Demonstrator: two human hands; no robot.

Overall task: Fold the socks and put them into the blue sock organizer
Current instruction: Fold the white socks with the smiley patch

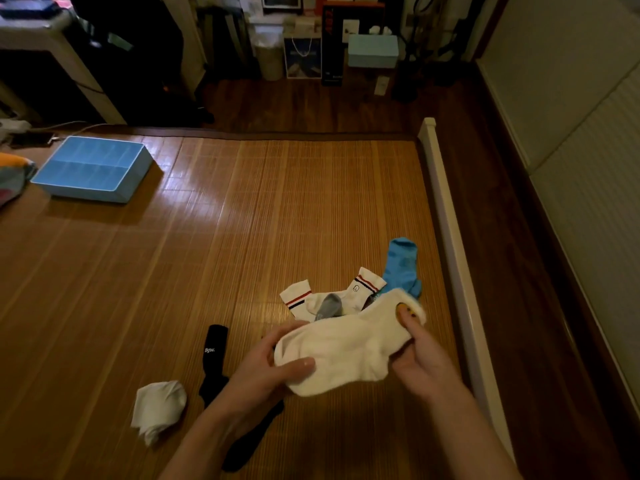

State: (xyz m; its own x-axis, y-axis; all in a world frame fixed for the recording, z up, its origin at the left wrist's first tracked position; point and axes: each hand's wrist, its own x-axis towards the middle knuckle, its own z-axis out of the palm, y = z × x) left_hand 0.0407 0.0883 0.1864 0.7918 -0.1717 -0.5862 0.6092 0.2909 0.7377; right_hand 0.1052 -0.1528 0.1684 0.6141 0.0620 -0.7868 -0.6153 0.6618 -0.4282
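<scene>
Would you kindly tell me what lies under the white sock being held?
Under the white sock, ends of striped socks, a grey sock and a blue sock stick out; their remaining parts are covered.

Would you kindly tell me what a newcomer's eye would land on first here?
The white sock, stretched between the left hand and right hand low in the middle, draws the eye first. Next comes the blue organizer, far off at the upper left of the mat, with the blue sock and black sock lying loose near the hands.
</scene>
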